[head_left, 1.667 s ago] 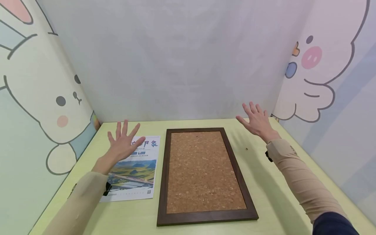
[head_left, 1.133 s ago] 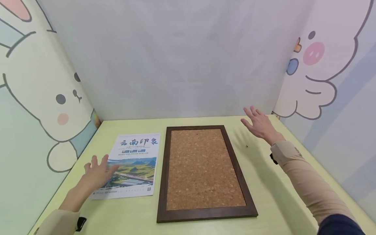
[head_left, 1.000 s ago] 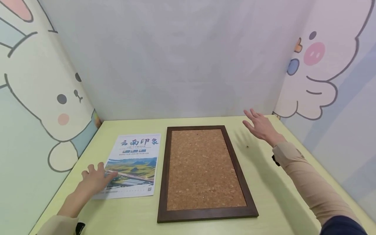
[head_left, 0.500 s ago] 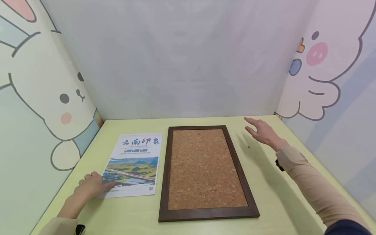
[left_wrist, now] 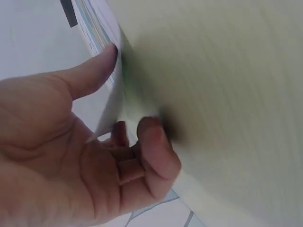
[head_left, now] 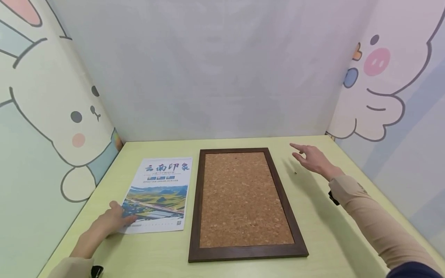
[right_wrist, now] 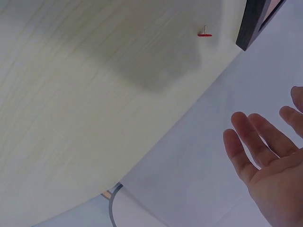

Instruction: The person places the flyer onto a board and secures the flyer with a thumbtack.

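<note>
A printed poster (head_left: 158, 200) with a landscape picture and large characters lies flat left of a dark-framed cork board (head_left: 245, 199). At its lower left corner, my left hand (head_left: 109, 221) has the thumb on top and curled fingers at the edge. The left wrist view shows the poster's edge (left_wrist: 112, 106) bent up between thumb and fingers. My right hand (head_left: 314, 160) hovers over the right side of the table, fingers loosely extended, holding nothing. Below it lies a small red thumbtack (right_wrist: 205, 34), its metal point up, seen as a dark speck in the head view.
The light yellow table (head_left: 139, 255) runs back to a plain grey-white wall (head_left: 215, 77). Side panels with a cartoon rabbit (head_left: 45, 116) and a cartoon white figure (head_left: 375, 85) flank it. The board's frame (right_wrist: 253, 23) also shows in the right wrist view.
My left hand has come down and back from above the poster to its lower left corner, fingers curling, edge bent up. My right hand has lowered toward the table, its spread fingers drawing together.
</note>
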Demonstrator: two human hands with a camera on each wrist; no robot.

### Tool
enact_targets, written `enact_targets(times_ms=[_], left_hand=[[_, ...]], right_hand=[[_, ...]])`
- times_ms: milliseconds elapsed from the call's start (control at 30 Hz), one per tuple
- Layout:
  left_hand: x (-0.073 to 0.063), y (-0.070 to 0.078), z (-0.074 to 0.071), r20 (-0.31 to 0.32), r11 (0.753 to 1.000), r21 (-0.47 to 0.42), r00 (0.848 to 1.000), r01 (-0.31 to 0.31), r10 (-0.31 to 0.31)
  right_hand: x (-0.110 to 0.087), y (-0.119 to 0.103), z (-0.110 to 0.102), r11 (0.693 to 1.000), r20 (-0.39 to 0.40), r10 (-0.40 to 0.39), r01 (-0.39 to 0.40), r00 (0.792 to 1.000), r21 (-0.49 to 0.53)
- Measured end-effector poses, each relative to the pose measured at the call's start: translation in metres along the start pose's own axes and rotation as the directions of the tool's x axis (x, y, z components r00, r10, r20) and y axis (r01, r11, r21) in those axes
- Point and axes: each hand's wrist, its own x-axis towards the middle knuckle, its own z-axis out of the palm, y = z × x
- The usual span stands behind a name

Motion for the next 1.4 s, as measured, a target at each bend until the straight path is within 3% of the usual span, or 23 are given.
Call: enact_targets(times_ms=[200, 333, 567, 700, 833, 967, 1200, 1400], left_hand=[[-0.004, 0.002, 0.006, -0.045, 0.988, -0.155, 0.999, -0.001, -0.006], [-0.004, 0.003, 0.008, -0.062, 0.968, -0.251, 0.998, -0.017, 0.002], [-0.001, -0.004, 0.012, -0.063, 0.946, -0.317, 0.997, -0.070, 0.053], [-0.001, -0.010, 0.014, -0.071, 0.940, -0.328, 0.994, -0.099, 0.080], [-0.001, -0.013, 0.014, -0.081, 0.930, -0.347, 0.992, -0.123, 0.101], [0.000, -0.014, 0.012, -0.057, 0.892, -0.432, 0.991, -0.130, 0.117], [-0.001, -0.013, 0.007, -0.021, 0.783, -0.605, 0.985, -0.147, 0.169], [0.002, -0.013, 0.003, -0.068, 0.752, -0.639, 0.986, -0.162, 0.155]], right_hand=[[-0.001, 0.002, 0.003, 0.998, 0.008, -0.032, 0.032, 0.999, 0.058], [-0.003, 0.006, 0.004, 0.987, 0.104, 0.006, -0.023, 0.995, 0.159], [-0.010, 0.018, 0.011, 0.931, 0.345, 0.062, -0.180, 0.937, 0.319], [-0.013, 0.025, 0.018, 0.911, 0.399, 0.088, -0.236, 0.913, 0.338], [-0.014, 0.027, 0.021, 0.906, 0.410, 0.096, -0.250, 0.907, 0.342], [-0.012, 0.026, 0.024, 0.911, 0.396, 0.092, -0.238, 0.913, 0.336], [-0.012, 0.028, 0.027, 0.923, 0.361, 0.081, -0.206, 0.929, 0.324], [-0.012, 0.027, 0.028, 0.932, 0.348, 0.062, -0.179, 0.936, 0.316]])
